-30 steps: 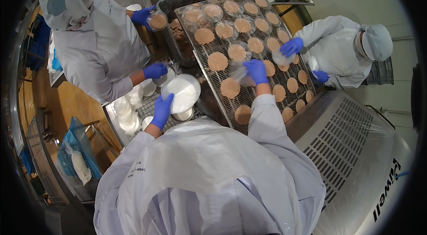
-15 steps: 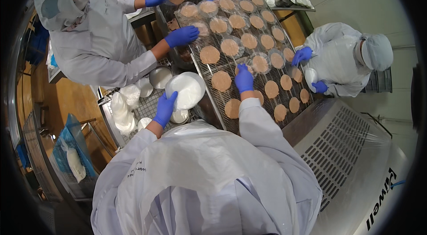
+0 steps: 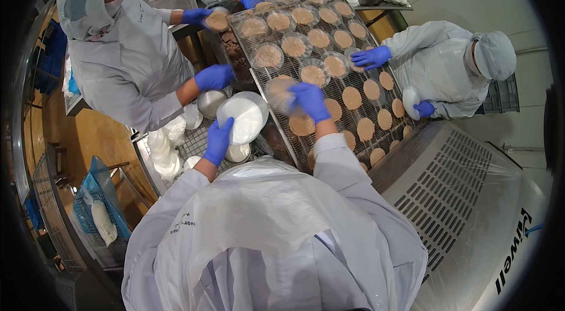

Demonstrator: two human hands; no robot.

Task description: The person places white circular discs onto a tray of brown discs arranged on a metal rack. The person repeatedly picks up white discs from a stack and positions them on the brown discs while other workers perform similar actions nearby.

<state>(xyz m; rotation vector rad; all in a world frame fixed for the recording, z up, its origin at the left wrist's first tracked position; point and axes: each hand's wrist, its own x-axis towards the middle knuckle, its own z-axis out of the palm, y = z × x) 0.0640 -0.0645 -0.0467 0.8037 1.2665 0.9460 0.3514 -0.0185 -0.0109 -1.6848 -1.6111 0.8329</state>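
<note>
the left hand (image 3: 218, 141), eleven o'clock, curls round stacked white discs (image 3: 240, 124). the right hand (image 3: 310, 101), twelve o'clock, pinches one clear disc (image 3: 275, 94); uneven release could crease it.

Our left hand (image 3: 218, 141) and right hand (image 3: 309, 101) are both gloved in saturated violet-blue. We see plain white in the stack of round sheets (image 3: 244, 121), while the film disc (image 3: 278, 97) is translucent and milky. The patties (image 3: 351, 98) are pinkish tan over the grey, gridded wire conveyor (image 3: 368, 108). Our apron (image 3: 253, 211) is white; the machine cover (image 3: 435, 205) is silver-grey, striped with dark slots; the floor (image 3: 88, 140), mustard yellow.
</note>
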